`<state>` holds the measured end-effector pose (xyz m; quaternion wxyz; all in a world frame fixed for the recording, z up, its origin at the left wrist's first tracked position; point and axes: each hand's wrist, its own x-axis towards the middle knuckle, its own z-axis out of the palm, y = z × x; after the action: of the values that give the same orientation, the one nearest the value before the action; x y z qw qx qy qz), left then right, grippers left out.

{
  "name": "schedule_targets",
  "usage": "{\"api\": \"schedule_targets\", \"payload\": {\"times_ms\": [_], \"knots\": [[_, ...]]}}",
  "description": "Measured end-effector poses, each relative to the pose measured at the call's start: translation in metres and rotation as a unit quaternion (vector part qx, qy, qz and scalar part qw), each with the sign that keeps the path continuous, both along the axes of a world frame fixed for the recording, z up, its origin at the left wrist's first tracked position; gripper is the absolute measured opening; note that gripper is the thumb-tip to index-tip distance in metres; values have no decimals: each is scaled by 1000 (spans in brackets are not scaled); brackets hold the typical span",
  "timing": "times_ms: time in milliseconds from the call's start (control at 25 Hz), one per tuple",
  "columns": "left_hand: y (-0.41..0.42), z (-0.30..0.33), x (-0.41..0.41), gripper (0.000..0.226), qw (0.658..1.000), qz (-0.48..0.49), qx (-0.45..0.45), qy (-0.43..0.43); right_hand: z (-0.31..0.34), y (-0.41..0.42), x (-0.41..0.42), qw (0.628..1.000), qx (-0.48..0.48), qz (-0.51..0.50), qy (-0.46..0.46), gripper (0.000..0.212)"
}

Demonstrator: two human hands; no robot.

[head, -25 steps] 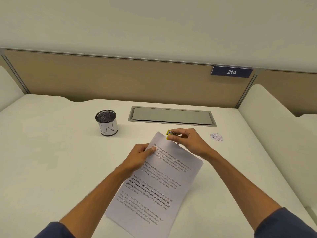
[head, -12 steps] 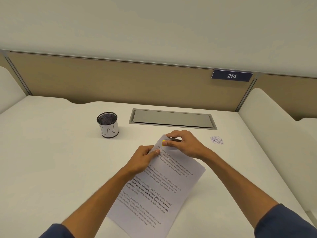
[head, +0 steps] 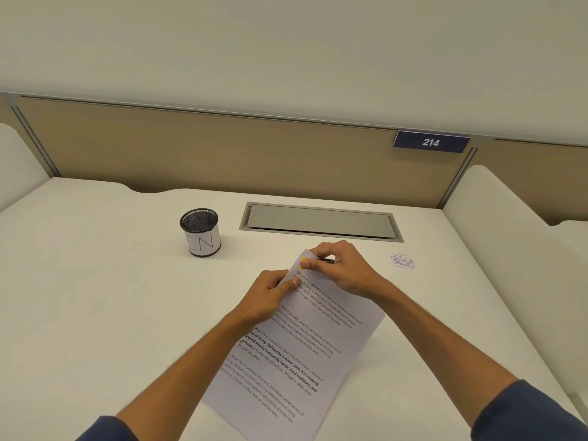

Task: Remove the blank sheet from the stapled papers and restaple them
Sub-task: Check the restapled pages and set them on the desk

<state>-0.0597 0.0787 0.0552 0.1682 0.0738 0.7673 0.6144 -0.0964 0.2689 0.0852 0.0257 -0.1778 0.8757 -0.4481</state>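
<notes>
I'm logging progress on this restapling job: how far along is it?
Done: cannot tell from this view; no separate blank sheet shows. In hand: the left hand pinches the printed papers near their top corner, while the right hand closes a small yellow-tipped tool on that corner. Whether it is removing or adding a staple is unclear.

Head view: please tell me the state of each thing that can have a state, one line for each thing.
printed papers: flat on the desk, turned at an angle, top corner held.
left hand: pinches the papers' left edge near the top.
right hand: grips a small yellow tool at the top corner.
mesh cup: upright; contents cannot be told.
desk hatch: lid closed.
crumpled paper ball: lying apart, right of the hands.
</notes>
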Motion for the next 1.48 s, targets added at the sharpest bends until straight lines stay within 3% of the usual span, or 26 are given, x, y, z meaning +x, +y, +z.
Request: {"api": "schedule_targets", "payload": {"times_ms": [200,400,600,1040,1320,1480], "knots": [[3,1,3,28,1000,-3,13,-8,-6,1,-3,999,20,-35,29,34],[1,-4,1,26,999,20,25,-33,-3,4,-1,996,-63,-22,-67,21],[-7,-14,-1,28,995,60,26,-72,-6,3,-8,975,-138,-145,-91,28],[-33,-52,-12,32,979,162,57,-110,-29,-24,-72,936,-37,-348,-24,51],[-36,-64,-23,26,974,173,82,-118,-63,-45,-137,916,109,-373,-96,51],[-41,-66,-34,25,974,177,86,-114,-80,-48,-150,910,145,-372,-111,55]]}}
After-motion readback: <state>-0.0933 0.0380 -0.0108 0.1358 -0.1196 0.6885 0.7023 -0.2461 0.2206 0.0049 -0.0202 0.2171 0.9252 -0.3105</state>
